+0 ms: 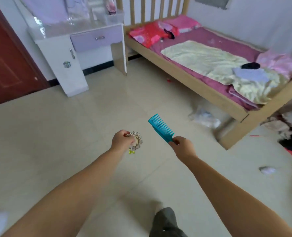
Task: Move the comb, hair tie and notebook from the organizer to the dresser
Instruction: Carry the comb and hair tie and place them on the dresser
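My right hand [182, 145] grips the handle of a teal wide-tooth comb [160, 127], whose teeth point up and to the right. A frilly patterned hair tie [137, 140] with a small yellow-green charm hangs from my left hand [122, 139], which is closed on it. Both arms reach forward over the tiled floor. The white dresser [76, 34] with a lilac drawer and glossy top stands far ahead at the upper left. A clear organizer box [115, 17] sits at the dresser's back right. No notebook shows.
A wooden bed [184, 72] with pink bedding and a pale blanket fills the right. A crumpled plastic bag [204, 117] lies by the bed's near corner. A red-brown door [6, 65] is at the left. Clutter lies at the far right on the floor. My leg [167, 223] shows below.
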A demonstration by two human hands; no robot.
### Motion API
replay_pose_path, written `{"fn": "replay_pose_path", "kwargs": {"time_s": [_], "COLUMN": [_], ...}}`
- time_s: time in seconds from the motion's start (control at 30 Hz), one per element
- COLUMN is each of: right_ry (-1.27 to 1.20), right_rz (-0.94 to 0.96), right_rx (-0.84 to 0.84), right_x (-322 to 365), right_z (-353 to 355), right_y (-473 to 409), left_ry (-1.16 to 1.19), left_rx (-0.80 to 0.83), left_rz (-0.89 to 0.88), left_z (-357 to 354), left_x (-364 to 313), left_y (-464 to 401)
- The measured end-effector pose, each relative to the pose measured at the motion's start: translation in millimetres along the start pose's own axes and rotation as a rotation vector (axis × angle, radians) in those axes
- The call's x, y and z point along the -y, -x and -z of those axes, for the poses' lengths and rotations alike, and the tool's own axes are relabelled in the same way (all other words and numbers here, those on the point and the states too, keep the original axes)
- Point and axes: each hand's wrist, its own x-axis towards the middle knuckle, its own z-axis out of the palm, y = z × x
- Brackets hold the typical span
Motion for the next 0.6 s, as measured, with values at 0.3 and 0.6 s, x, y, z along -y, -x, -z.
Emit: {"fn": "replay_pose_path", "kwargs": {"time_s": [0.3, 0.6], "right_ry": [0.057, 0.11], "right_rz": [0.18, 0.344], "right_rx": [0.163, 0.256], "right_x": [142.3, 321.4], "right_z": [-45.7, -116.3], "right_y": [-249.8, -473.2], "left_ry": [0.165, 0.236], "left_rx": [-0.14, -0.3], "left_rz": [0.094, 0.103], "left_z": [60.0, 158.0], "left_x": [-72.9, -141.1], "left_y": [-230.6, -451.7]}}
